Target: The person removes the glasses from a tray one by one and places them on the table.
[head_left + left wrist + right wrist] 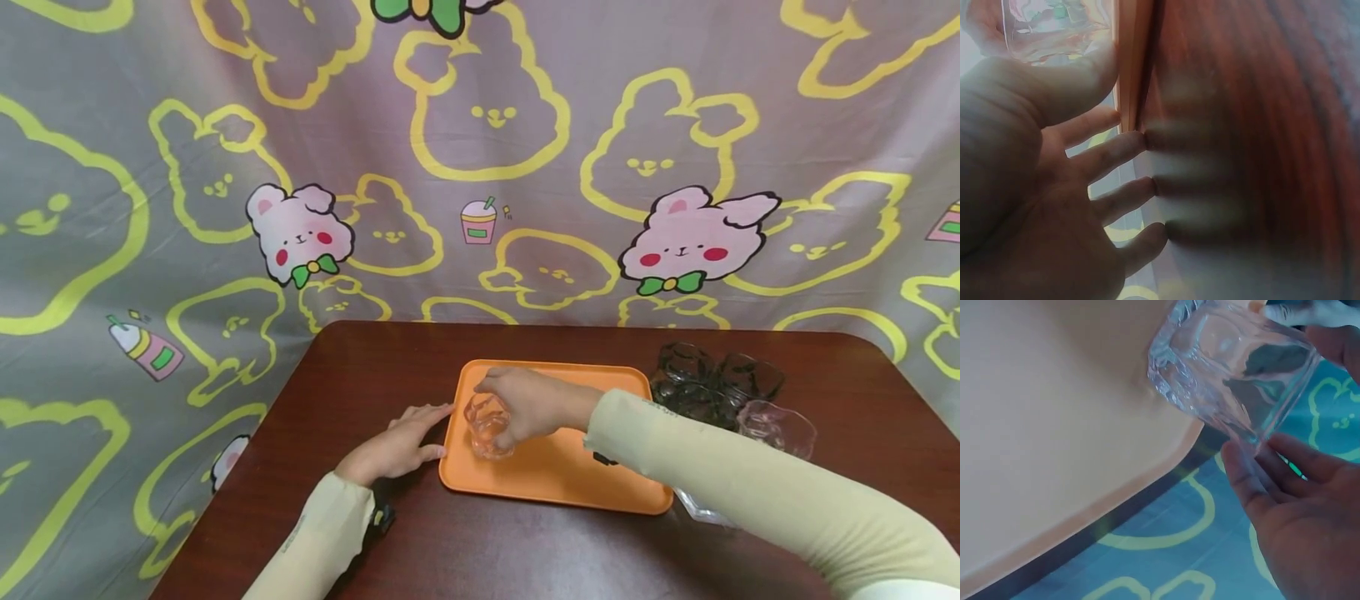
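My right hand (528, 408) holds a clear faceted glass (489, 423) between thumb and fingers, over the left end of an orange tray (585, 483). In the right wrist view the glass (1241, 369) has its thick base toward the tray (1066, 456), and the fingertips of the right hand (1304, 500) meet its other end. My left hand (397, 446) lies at the tray's left edge, fingers spread and extended. From the left wrist, the left hand (1054, 181) shows its fingertips along the tray rim (1129, 69) and tabletop.
Several dark tinted glasses (750, 379) cluster beyond the tray's right end. Beside them stands a clear glass (780, 429), and another clear piece (701, 508) shows partly beneath the right sleeve. A patterned curtain (525, 200) hangs behind the brown table (375, 358).
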A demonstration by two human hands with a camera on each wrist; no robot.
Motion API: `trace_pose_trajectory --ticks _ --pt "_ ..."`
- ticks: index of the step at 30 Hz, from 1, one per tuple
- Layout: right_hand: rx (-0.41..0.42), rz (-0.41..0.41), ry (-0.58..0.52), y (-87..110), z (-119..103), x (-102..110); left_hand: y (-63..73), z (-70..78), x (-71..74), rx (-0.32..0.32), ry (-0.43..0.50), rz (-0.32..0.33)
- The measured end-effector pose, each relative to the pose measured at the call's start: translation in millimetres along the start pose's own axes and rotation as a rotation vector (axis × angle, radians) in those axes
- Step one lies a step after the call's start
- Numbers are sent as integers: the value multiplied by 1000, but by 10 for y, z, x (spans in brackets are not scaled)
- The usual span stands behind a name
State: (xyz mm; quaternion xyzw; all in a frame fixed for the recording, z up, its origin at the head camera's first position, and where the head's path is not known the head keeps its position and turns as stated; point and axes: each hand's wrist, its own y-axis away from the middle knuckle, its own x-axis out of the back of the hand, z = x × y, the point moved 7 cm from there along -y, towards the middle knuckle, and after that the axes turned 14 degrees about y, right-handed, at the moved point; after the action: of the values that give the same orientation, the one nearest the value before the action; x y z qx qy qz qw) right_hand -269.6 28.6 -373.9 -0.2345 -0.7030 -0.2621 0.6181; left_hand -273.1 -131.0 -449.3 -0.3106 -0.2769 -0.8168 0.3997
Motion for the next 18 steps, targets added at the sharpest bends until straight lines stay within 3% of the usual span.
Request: trace_pose_trajectory --ticks 8,13,18 --pt "-18 139 -14 151 55 239 -6 -2 -4 11 18 -2" --pt "-33 267 -40 359 121 526 1 -3 -2 5 23 0" --pt "-54 332 -46 618 205 742 21 -12 4 1 35 -7"
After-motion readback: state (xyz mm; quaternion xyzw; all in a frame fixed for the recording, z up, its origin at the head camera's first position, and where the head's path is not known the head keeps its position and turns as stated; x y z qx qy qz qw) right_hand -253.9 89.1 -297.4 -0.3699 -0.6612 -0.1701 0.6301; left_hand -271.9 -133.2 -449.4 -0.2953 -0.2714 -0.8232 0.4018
